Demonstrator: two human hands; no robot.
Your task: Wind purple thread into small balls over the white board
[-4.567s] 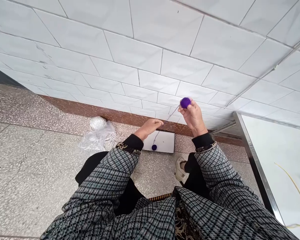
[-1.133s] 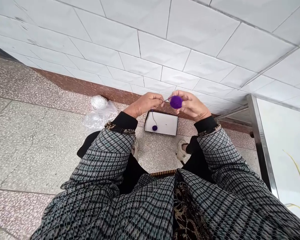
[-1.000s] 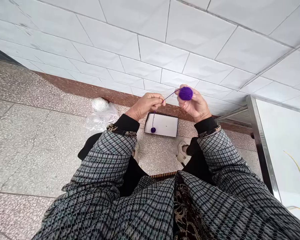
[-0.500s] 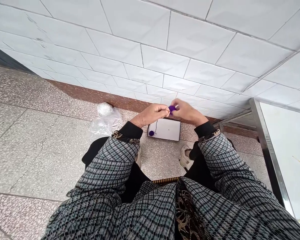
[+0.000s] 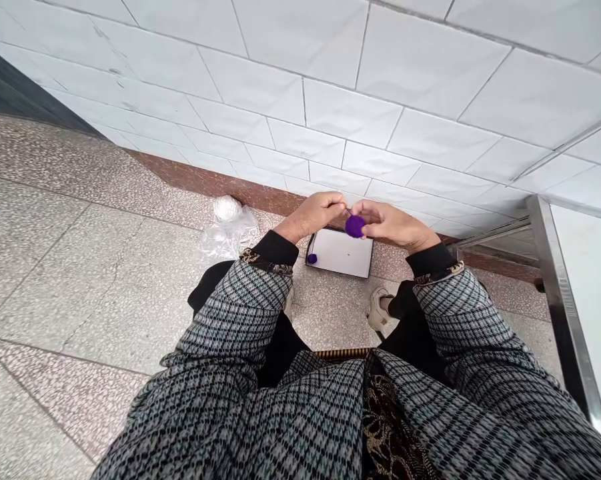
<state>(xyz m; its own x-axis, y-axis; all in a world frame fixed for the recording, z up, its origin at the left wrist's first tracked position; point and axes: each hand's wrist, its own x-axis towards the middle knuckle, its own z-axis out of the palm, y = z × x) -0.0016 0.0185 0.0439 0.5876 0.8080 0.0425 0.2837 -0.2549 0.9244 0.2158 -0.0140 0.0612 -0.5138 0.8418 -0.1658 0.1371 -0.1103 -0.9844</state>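
Note:
My right hand (image 5: 393, 225) is closed around the edge of a round ball of purple yarn (image 5: 355, 227), with the fingers behind it and the thumb at its side. To its left, my left hand (image 5: 317, 215) pinches a dark strand of yarn (image 5: 349, 211) that runs across to the ball. Another strand hangs from my left hand toward a smaller purple yarn ball (image 5: 312, 259). That one rests at the left end of a shallow white tray (image 5: 343, 253) with dark edges, on the floor below my hands.
Left of the tray, a white yarn ball (image 5: 227, 208) and a clear plastic bag (image 5: 230, 237) lie on the speckled floor (image 5: 120, 280). A white tiled wall (image 5: 330, 133) rises ahead. At the right stands a metal-edged white table (image 5: 587, 287). My shoe (image 5: 380, 312) is near the tray.
My hands have come slightly apart, and the right has turned so that more of the purple yarn ball shows. The whole view has shifted, with the scene sitting further right.

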